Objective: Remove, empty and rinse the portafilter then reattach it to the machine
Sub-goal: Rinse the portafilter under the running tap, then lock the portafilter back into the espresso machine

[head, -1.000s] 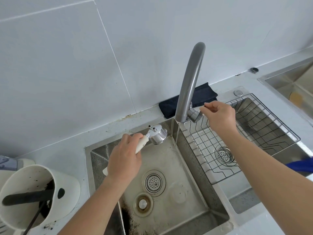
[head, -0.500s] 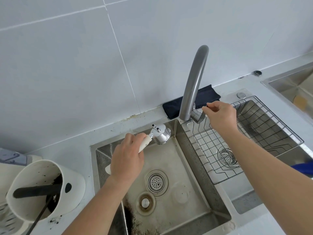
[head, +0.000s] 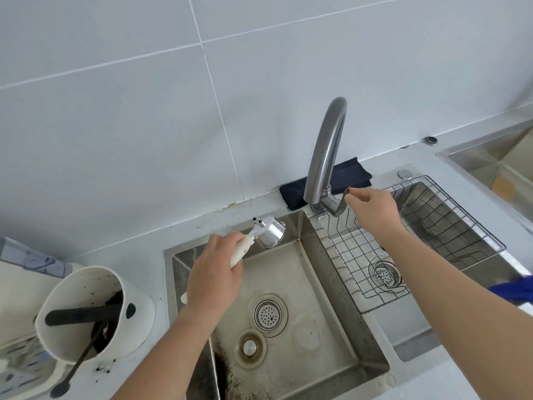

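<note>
My left hand is clenched round the cream handle of the portafilter, holding its metal basket over the back edge of the left sink basin, short of the faucet spout. My right hand pinches the faucet lever. No water shows running. Dark grounds sit in the white bin on the worktop, so emptying looks done; rinsing and reattaching remain, by my reckoning.

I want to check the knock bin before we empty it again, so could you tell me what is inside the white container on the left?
Inside the white container, a black crossbar spans the opening, with dark coffee grounds on the inner wall and below. The bottom is hidden by shadow and the bar.
</note>
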### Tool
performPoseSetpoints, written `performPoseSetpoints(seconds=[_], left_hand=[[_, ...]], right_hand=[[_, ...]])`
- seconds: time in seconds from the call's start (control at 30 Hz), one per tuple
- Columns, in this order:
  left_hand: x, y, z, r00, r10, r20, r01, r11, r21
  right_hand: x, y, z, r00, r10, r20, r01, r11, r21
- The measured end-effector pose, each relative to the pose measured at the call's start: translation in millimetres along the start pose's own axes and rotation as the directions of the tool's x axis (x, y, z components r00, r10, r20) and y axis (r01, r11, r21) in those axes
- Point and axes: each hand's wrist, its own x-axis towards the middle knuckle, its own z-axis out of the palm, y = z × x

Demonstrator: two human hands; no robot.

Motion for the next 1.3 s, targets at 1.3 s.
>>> performPoseSetpoints(seconds=[1.3], left_hand=[[-55.6,57.4,-15.0,0.76,-0.404,0.509,0.549,-0.018,-0.835]], right_hand=[[-244.7,-24.7,56.7,0.726,0.012,0.688,-0.414,0.806,0.423]])
